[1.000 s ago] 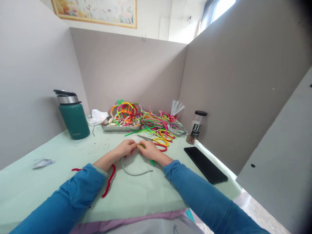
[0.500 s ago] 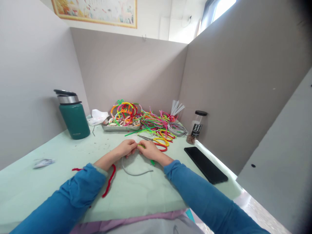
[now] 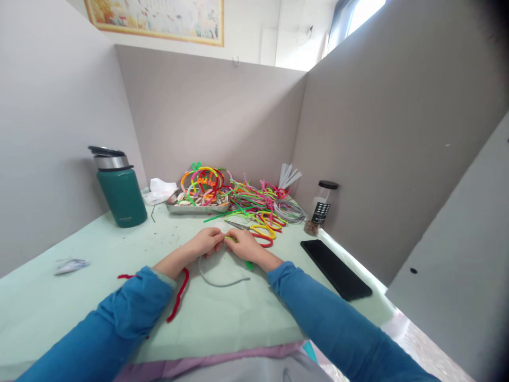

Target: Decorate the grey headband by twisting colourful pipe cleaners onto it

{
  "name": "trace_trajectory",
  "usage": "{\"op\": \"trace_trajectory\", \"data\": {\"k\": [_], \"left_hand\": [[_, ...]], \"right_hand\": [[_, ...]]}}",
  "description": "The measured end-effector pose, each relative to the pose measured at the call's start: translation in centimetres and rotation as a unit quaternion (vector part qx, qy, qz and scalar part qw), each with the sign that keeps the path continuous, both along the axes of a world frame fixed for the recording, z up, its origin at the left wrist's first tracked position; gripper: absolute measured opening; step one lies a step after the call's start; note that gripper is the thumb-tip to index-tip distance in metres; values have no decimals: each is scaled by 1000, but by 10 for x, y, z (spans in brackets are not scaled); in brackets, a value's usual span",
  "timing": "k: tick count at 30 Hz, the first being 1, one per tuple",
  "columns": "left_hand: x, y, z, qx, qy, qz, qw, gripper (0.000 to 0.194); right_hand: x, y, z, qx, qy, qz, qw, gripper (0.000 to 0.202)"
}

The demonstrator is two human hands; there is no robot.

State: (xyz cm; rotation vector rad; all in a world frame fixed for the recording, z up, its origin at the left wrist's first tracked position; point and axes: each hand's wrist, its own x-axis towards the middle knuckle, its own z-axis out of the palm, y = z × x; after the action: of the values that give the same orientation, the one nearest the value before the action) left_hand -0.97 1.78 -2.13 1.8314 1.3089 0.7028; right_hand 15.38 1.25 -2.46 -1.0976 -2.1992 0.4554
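My left hand point(image 3: 207, 242) and my right hand point(image 3: 243, 244) meet fingertip to fingertip over the middle of the table, both closed. Bright yellow-green fuzz of a pipe cleaner point(image 3: 229, 240) shows at the pinched fingers of the right hand. From beneath the left hand a grey wire point(image 3: 222, 286) curves down and right, its upper end hidden by the fingers. A short green piece point(image 3: 248, 265) pokes out below the right hand. Red pipe cleaner point(image 3: 181, 297) lies by the left forearm. Scissors point(image 3: 262, 229) with yellow and red handles rest just beyond the right hand.
Behind the hands stand a metal tray point(image 3: 194, 210) of colourful pieces and a heap of pipe cleaners point(image 3: 254, 196). Coiled grey wire point(image 3: 289, 211) sits beside it. A green bottle point(image 3: 121, 196) is left; a clear jar point(image 3: 320, 209) and black phone point(image 3: 336, 269) are right. Grey partitions point(image 3: 210, 106) enclose the table.
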Motion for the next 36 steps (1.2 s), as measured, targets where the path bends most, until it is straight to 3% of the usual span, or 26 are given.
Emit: {"op": "trace_trajectory", "data": {"k": [36], "left_hand": [[0,2,-1,4,13,-4,1000,31]], "right_hand": [[0,2,-2,9,-9,-4,1000,14]]}}
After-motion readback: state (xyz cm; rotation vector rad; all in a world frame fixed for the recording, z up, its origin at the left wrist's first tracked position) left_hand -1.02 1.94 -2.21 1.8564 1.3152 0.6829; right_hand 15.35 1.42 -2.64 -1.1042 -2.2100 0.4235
